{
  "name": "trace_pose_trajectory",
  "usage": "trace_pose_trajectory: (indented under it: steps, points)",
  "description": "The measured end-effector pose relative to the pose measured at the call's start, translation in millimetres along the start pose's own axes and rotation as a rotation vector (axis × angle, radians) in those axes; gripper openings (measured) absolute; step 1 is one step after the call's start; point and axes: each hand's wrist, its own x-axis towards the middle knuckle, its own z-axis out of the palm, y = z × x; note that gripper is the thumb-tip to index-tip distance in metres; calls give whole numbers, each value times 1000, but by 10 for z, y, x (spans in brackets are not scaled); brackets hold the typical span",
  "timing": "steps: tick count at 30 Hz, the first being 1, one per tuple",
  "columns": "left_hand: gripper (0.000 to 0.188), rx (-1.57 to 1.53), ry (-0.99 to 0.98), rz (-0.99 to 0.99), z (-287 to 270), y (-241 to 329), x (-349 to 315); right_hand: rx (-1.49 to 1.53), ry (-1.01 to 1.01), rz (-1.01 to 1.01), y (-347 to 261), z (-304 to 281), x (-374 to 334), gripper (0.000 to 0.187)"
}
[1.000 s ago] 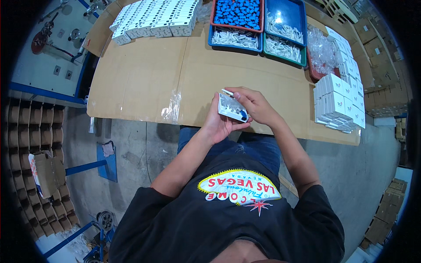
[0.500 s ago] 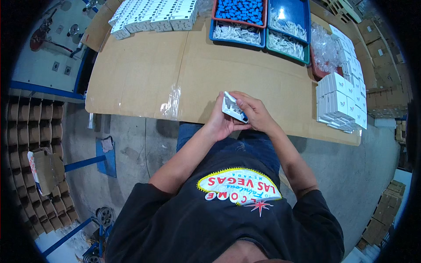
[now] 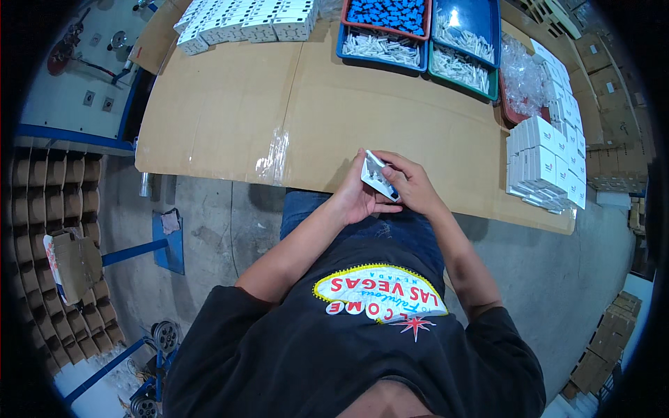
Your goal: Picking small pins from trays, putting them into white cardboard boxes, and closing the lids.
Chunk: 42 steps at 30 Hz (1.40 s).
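Observation:
Near the table's front edge, my left hand [image 3: 350, 199] cradles a small open white box [image 3: 373, 173], with its fingers wrapped round the side and underneath. White and grey contents show inside, with a bit of blue at the near end; I cannot make out their kind. My right hand [image 3: 414, 186] grips the box's right side, thumb and fingers bent over its edge. Whether those fingers also hold a small piece is hidden.
The table is covered with cardboard [image 3: 223, 111]. Neat rows of white boxes [image 3: 244, 24] stand at the far left, stacked white boxes [image 3: 540, 164] at right. Trays at the back hold blue pieces [image 3: 387, 15] and white sticks [image 3: 382, 49]. A clear plastic heap [image 3: 521, 76] lies beside them.
The box and both hands have shifted slightly right and nearer to me. The box looks a little more tilted, and both hands keep their hold on it.

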Motion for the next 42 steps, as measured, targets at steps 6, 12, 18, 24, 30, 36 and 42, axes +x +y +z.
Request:
trace_pose_trajectory:
  steps: [6, 12, 18, 24, 30, 36, 42]
  points:
    - [95, 15, 9, -8, 24, 5, 2, 93, 24, 72, 73, 8, 40, 35]
    - [95, 19, 37, -7, 31, -17, 6, 231, 2, 112, 118, -31, 28, 35]
    - [91, 20, 0, -8, 17, -45, 15, 70, -27, -28, 88, 1, 6, 36]
    - [90, 35, -31, -26, -26, -72, 24, 99, -11, -25, 149, 17, -63, 36]
    - [91, 62, 27, -52, 10, -79, -37, 2, -69, -47, 28, 50, -72, 37]
    - [89, 42, 17, 37, 51, -62, -63, 13, -37, -95, -12, 48, -105, 44]
    - [75, 62, 53, 107, 108, -28, -129, -108, -70, -154, -48, 105, -146, 55]
